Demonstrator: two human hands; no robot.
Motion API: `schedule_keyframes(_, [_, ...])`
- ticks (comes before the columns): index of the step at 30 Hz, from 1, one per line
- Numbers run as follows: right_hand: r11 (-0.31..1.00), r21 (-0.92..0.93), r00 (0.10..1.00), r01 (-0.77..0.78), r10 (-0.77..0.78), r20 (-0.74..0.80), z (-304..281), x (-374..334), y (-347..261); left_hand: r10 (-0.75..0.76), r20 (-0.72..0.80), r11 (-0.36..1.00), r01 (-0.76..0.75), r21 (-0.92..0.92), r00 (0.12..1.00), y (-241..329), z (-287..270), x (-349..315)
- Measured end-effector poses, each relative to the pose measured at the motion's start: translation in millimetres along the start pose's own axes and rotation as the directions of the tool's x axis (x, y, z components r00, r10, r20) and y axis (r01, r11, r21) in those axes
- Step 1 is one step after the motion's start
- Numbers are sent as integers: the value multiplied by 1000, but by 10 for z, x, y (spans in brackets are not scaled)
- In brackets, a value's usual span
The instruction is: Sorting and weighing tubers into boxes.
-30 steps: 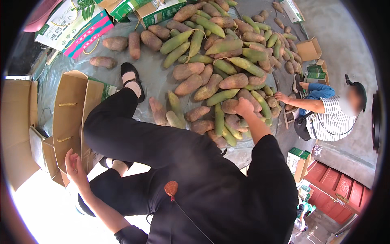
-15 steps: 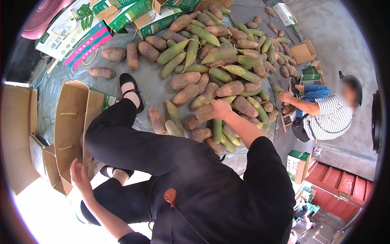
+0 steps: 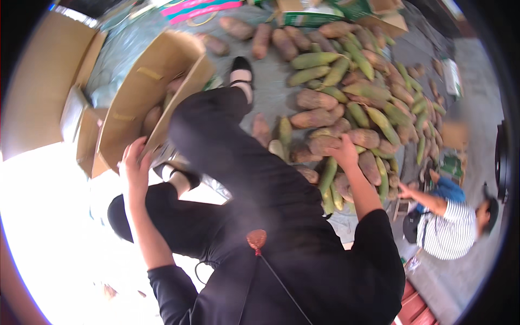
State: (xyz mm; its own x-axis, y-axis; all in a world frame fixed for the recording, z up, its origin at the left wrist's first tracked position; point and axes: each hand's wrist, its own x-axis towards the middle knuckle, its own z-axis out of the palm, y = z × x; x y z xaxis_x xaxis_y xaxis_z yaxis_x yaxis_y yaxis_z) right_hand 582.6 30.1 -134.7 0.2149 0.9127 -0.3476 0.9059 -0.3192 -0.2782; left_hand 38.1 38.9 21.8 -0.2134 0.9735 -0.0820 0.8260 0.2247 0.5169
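My right hand (image 3: pixel 346 153) is closed around the end of a mud-brown radish (image 3: pixel 324 145) at the near edge of a big heap. Green radishes (image 3: pixel 327 174) and soil-covered ones lie close about it. On the left, my left hand (image 3: pixel 134 165) is raised with fingers apart and nothing in it, beside the lower edge of an open cardboard box (image 3: pixel 142 84). That box has rope handles, and a few radishes (image 3: pixel 152 119) show inside. Whether my left fingertips touch the cardboard I cannot tell.
A tall cardboard flap (image 3: pixel 43 81) stands at far left. Green and white boxes (image 3: pixel 309 17) and a pink-striped carton (image 3: pixel 200 7) line the back. My foot (image 3: pixel 241 76) is between box and heap. A person in a striped shirt (image 3: pixel 447 230) reaches toward the heap at right.
The view has swung left, so the heap appears farther right and the box nearer. My left hand has risen to the box's edge. My right hand stays on the same radish.
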Motion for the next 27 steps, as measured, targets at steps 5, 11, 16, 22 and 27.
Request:
schedule_keyframes(5, [896,440,986,-57,119,-116,395,-104,180,-41,8,999,41,1,999,22,-18,-33])
schedule_keyframes(11, [617,783,939,-73,307,-154,1015,4,507,3,15,998,-2,-67,1000,12,-28,-51])
schedule_keyframes(16, [644,762,949,-64,275,-153,987,58,149,-22,22,998,23,-50,1000,-26,-65,-74])
schedule_keyframes(22, [679,733,988,-53,144,-61,583,258,-176,-87,52,995,89,-36,995,-66,-77,-76])
schedule_keyframes(27, [613,773,984,165,-45,-174,-198,651,-870,-125,93,992,122,40,988,-95,-52,-63])
